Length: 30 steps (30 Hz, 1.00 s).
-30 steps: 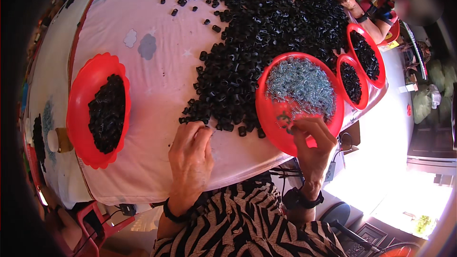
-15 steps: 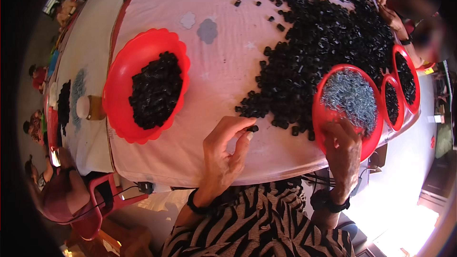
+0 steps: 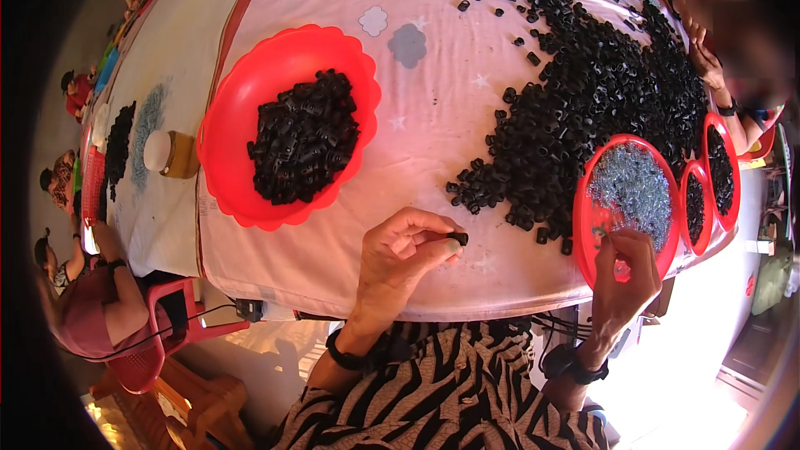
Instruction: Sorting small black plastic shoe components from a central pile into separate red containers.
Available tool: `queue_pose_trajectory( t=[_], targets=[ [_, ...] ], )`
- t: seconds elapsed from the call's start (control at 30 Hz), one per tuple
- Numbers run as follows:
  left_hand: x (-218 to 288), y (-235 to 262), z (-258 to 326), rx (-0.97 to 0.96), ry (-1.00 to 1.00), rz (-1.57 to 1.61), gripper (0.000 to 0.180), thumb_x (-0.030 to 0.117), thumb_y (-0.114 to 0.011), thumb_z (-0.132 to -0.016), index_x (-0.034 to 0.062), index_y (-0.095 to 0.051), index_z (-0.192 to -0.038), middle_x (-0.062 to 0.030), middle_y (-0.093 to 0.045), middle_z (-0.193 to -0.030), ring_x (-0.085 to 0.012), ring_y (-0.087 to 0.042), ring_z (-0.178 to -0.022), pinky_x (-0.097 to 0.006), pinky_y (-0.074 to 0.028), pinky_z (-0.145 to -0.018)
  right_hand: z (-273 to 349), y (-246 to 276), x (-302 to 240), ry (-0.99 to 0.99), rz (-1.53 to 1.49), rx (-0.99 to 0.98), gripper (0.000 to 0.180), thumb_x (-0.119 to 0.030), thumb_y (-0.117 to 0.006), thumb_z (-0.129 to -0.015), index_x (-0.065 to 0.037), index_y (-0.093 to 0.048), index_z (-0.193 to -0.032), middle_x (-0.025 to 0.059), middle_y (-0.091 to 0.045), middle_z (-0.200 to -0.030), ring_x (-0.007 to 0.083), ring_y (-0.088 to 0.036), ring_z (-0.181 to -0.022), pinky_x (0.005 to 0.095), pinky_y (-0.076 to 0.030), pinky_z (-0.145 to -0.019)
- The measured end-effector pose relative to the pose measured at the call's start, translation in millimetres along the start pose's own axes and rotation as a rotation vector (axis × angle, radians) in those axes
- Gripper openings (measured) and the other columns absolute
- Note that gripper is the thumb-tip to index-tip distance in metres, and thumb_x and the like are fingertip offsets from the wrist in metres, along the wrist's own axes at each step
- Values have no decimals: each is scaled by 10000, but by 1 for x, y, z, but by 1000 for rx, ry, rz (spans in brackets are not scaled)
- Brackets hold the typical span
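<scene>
My left hand (image 3: 400,260) pinches a small black cylindrical cap (image 3: 457,238) between thumb and forefinger, just above the pink tablecloth. To its right, my right hand (image 3: 627,275) is over the near edge of a red bowl (image 3: 582,225) heaped with tiny silvery metal pieces (image 3: 640,192). Its fingertips are closed together; whatever they hold is too small to name. A big pile of similar black caps (image 3: 592,104) spreads beyond both hands. On the left stands a wide scalloped red bowl (image 3: 229,125), with black parts (image 3: 304,142) gathered inside.
Two smaller red bowls of black parts stand at the far right. A lidded jar (image 3: 181,156) is beside the scalloped bowl. A co-worker's hand (image 3: 707,62) is at the pile's far right edge. Another person sits by a red chair (image 3: 137,367) on the left.
My right hand has drawn back from inside the bowl of metal pieces toward its near edge, fingertips pinched. My left hand still holds the cap, now turned more sideways. The whole view has shifted.
</scene>
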<state>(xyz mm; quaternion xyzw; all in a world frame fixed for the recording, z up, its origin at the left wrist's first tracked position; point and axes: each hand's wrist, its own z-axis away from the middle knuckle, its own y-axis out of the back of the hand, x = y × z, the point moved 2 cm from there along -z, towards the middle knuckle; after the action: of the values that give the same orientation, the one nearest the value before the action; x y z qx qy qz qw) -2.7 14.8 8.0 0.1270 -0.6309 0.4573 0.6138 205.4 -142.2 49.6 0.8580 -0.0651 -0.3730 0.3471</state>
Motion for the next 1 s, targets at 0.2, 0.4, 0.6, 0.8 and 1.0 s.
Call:
queue_pose_trajectory(
  t=[0.2,0.4,0.6,0.8,1.0],
  targets=[
    [-2,-10,1,-8,99,225,163,-87,-656,-851,-42,-614,-1003,-139,-673,-987,-204,-689,-876,-317,-577,-813,15,-38,-56,-225,-874,-333,116,121,-664,-778,49,-657,-869,169,-675,-897,193,-665,-796,288,-543,-711],
    [-4,-8,6,-41,97,224,156,-78,-665,-854,-49,-615,-999,-144,-679,-975,-201,-692,-878,-315,-594,-822,20,-63,-66,-408,-1070,-465,145,150,-655,-800,62,-654,-915,167,-653,-963,181,-661,-857,282,-563,-752],
    [-7,-6,5,-13,84,172,160,-86,-661,-855,-59,-610,-1004,-143,-678,-964,-196,-690,-871,-309,-595,-820,22,-66,-61,-309,-968,-476,135,129,-665,-794,54,-647,-906,161,-660,-958,185,-664,-843,281,-552,-725],
    [-9,-5,4,-27,70,197,163,-114,-642,-854,-68,-603,-1005,-136,-649,-986,-195,-673,-909,-307,-584,-839,20,-68,-63,32,-727,-433,134,93,-703,-765,38,-638,-869,155,-670,-897,201,-667,-787,288,-536,-686],
    [-5,-5,3,-30,-4,155,208,-108,-631,-833,-40,-616,-1029,-125,-618,-997,-194,-649,-877,-317,-567,-777,14,-63,-60,47,-710,-413,151,83,-716,-760,29,-645,-881,150,-665,-868,197,-662,-721,293,-526,-619]
  ],
)
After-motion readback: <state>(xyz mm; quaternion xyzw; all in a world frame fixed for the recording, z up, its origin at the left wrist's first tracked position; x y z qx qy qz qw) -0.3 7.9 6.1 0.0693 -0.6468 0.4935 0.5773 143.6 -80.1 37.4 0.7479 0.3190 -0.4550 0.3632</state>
